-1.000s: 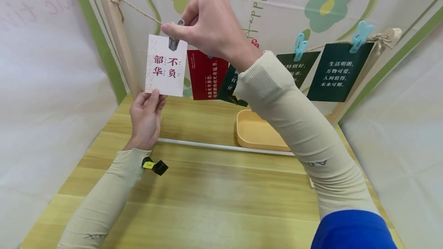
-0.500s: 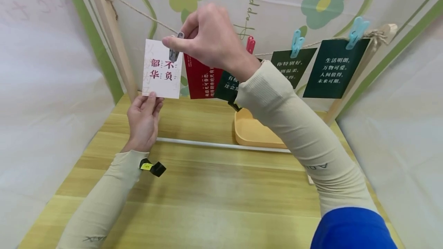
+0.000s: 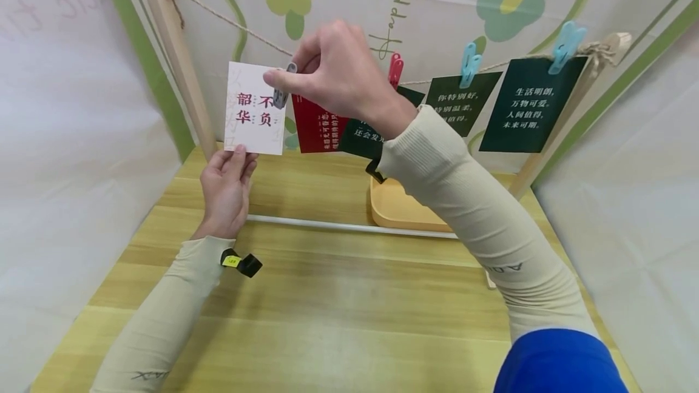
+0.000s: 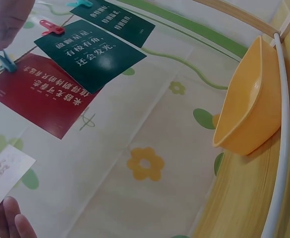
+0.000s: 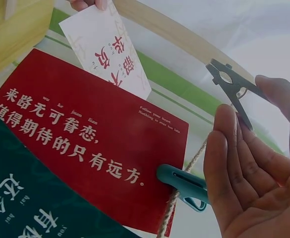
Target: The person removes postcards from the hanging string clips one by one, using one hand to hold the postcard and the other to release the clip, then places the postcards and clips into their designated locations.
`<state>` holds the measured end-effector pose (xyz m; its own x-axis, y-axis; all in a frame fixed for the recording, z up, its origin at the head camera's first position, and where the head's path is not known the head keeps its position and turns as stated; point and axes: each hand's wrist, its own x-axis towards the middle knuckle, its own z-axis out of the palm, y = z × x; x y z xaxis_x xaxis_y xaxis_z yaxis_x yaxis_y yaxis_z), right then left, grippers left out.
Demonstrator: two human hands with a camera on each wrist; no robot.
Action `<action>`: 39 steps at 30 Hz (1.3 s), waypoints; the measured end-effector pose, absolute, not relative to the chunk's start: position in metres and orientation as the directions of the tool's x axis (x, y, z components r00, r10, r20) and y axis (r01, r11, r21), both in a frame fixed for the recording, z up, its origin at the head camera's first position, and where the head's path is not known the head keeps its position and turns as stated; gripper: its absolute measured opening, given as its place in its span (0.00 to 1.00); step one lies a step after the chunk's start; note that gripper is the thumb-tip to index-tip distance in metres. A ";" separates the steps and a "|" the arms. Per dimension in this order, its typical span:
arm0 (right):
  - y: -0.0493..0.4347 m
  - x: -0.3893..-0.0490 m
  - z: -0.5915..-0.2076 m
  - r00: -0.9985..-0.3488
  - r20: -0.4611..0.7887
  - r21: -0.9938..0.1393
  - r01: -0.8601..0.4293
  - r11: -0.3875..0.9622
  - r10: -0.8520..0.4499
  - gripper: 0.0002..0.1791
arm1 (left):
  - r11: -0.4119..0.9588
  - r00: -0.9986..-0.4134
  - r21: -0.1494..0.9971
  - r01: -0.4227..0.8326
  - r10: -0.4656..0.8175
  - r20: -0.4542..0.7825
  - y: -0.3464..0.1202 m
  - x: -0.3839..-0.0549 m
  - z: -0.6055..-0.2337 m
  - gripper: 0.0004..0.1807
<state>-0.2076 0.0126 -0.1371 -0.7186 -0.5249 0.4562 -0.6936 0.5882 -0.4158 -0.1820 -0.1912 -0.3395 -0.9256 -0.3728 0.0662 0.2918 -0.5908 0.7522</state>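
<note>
My left hand (image 3: 225,190) pinches the bottom edge of a white card (image 3: 253,132) with red characters, held upright below the rope (image 3: 229,23). Above and to its right, my right hand (image 3: 341,71) pinches the handles of a grey clothespin (image 3: 281,93). The clothespin overlaps the card in the head view. In the right wrist view, the clothespin (image 5: 232,84) stands apart from the card (image 5: 105,47). Beside the right hand, a teal clothespin (image 5: 182,182) fastens a red card (image 5: 100,124) to the rope.
Dark green cards (image 3: 532,108) hang farther right from red (image 3: 395,70) and light blue clothespins (image 3: 568,47). Wooden posts (image 3: 180,65) carry the rope. A yellow tray (image 3: 401,205) stands on the table behind a white rod (image 3: 338,227).
My right hand has come down and slightly right with the grey clothespin, exposing more rope and the red clothespin. My left hand still holds the white card in nearly the same place.
</note>
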 end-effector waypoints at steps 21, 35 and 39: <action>0.033 -0.205 -0.159 -0.762 0.401 -0.447 -0.648 0.617 -0.509 0.18 | -0.578 -0.929 0.773 0.263 -0.369 0.041 -0.191 -0.184 -0.348 0.07; 0.045 -0.207 -0.175 -0.784 0.374 -0.477 -0.621 0.622 -0.495 0.17 | -0.583 -0.929 0.774 0.246 -0.369 0.018 -0.191 -0.186 -0.355 0.07; 0.050 -0.207 -0.179 -0.789 0.373 -0.487 -0.614 0.621 -0.488 0.16 | -0.574 -0.928 0.782 0.242 -0.371 0.014 -0.191 -0.186 -0.357 0.07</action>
<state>-0.2068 0.0497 -0.1787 -0.7891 -0.4881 0.3730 -0.6143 0.6208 -0.4871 -0.1862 -0.1908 -0.3566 -0.9283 -0.3715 0.0139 0.2415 -0.5742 0.7823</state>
